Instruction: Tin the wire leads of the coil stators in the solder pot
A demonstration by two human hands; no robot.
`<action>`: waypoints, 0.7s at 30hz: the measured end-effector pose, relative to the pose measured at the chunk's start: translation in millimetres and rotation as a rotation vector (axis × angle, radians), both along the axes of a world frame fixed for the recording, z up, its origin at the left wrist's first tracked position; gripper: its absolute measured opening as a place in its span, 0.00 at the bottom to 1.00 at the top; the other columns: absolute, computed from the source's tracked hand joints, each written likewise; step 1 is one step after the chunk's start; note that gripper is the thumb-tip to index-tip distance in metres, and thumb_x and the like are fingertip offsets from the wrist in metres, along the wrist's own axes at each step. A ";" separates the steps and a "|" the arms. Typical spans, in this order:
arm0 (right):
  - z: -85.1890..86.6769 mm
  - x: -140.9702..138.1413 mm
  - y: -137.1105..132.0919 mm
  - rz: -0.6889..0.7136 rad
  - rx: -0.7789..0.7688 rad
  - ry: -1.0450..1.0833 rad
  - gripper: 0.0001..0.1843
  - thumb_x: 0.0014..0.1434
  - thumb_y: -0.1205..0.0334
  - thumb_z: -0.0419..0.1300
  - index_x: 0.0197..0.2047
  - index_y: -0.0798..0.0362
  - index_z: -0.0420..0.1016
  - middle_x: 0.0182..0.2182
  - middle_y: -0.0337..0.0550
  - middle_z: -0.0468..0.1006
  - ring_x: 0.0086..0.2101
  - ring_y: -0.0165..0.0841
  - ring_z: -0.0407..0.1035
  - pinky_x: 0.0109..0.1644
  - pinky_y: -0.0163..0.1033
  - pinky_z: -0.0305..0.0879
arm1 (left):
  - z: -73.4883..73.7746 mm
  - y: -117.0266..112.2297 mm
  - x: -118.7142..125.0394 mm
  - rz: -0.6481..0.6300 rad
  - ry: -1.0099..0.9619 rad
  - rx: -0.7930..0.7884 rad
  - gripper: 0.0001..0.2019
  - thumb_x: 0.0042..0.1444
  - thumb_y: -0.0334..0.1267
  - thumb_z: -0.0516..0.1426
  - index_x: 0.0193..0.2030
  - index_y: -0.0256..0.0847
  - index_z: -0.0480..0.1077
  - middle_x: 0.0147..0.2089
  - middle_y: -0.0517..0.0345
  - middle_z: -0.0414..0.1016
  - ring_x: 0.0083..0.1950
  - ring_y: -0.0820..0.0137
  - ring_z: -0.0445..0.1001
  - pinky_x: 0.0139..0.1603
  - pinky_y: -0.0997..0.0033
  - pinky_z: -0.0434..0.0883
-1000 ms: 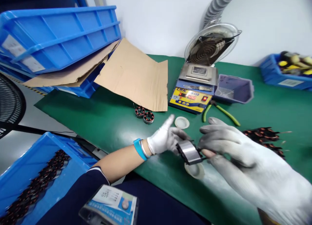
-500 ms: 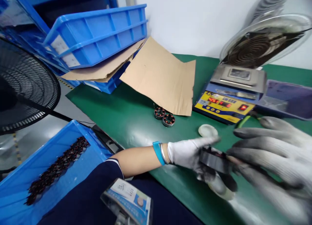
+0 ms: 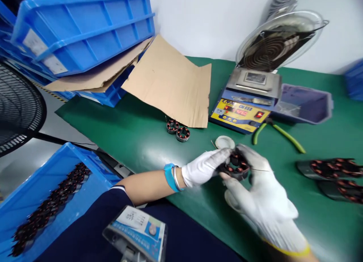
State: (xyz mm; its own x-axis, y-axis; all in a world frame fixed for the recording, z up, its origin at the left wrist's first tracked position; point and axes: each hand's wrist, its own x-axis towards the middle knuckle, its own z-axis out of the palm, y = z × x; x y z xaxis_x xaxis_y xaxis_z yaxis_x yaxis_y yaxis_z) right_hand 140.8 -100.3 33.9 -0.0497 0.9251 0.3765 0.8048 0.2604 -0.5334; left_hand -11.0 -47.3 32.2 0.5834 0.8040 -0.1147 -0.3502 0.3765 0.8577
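Observation:
Between both gloved hands is a ring-shaped motor stator (image 3: 240, 172) with copper windings, its wound face turned up toward me. My left hand (image 3: 202, 167), in a white glove with dark fingertips, grips its left side. Around its right side close the fingers of my right hand (image 3: 259, 190), in a white glove with a yellow cuff. Just behind the hands lies a small white round dish (image 3: 225, 142). Two more stators (image 3: 183, 134) sit side by side near the cardboard. On the right, several stators (image 3: 329, 168) stand in rows, blurred.
A soldering pot with a yellow front panel (image 3: 238, 116) stands at the back under a round fume hood (image 3: 272, 46). Green-handled pliers (image 3: 289, 138) and a purple bin (image 3: 307, 107) are beside it. Cardboard (image 3: 172, 80), stacked blue crates (image 3: 93, 31), a stator-filled crate (image 3: 99, 180) and a fan (image 3: 19, 107) lie leftward.
My right hand has come in from the right and closed on the stator. The stator now shows its wound face instead of its side. My view has shifted right, revealing the stator rows.

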 end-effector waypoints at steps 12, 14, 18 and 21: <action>2.5 24.6 11.1 0.220 0.372 -0.242 0.18 0.59 0.60 0.56 0.51 0.57 0.67 0.45 0.59 0.76 0.45 0.46 0.74 0.46 0.47 0.76 | 26.8 10.3 -27.7 -0.141 0.762 0.687 0.16 0.59 0.46 0.58 0.49 0.40 0.77 0.45 0.48 0.78 0.52 0.57 0.74 0.57 0.61 0.67; 6.3 26.9 9.9 0.188 0.373 -0.271 0.15 0.59 0.60 0.57 0.48 0.57 0.67 0.44 0.58 0.76 0.45 0.44 0.75 0.47 0.46 0.76 | 32.8 15.3 -35.3 -0.247 0.707 0.532 0.14 0.59 0.45 0.57 0.40 0.38 0.78 0.34 0.52 0.78 0.39 0.65 0.75 0.44 0.68 0.70; 10.6 27.8 7.6 0.135 0.350 -0.253 0.12 0.59 0.59 0.59 0.45 0.54 0.68 0.43 0.55 0.76 0.45 0.42 0.75 0.48 0.44 0.76 | 47.9 24.5 -48.7 -0.242 0.439 0.270 0.17 0.46 0.50 0.65 0.30 0.36 0.73 0.24 0.61 0.70 0.24 0.77 0.65 0.27 0.74 0.63; 10.8 25.9 7.5 0.123 0.357 -0.231 0.12 0.59 0.57 0.59 0.44 0.54 0.68 0.42 0.57 0.77 0.43 0.46 0.76 0.45 0.48 0.77 | 43.9 22.7 -40.4 -0.036 0.436 0.257 0.19 0.42 0.50 0.66 0.29 0.36 0.70 0.26 0.62 0.70 0.26 0.79 0.65 0.28 0.76 0.63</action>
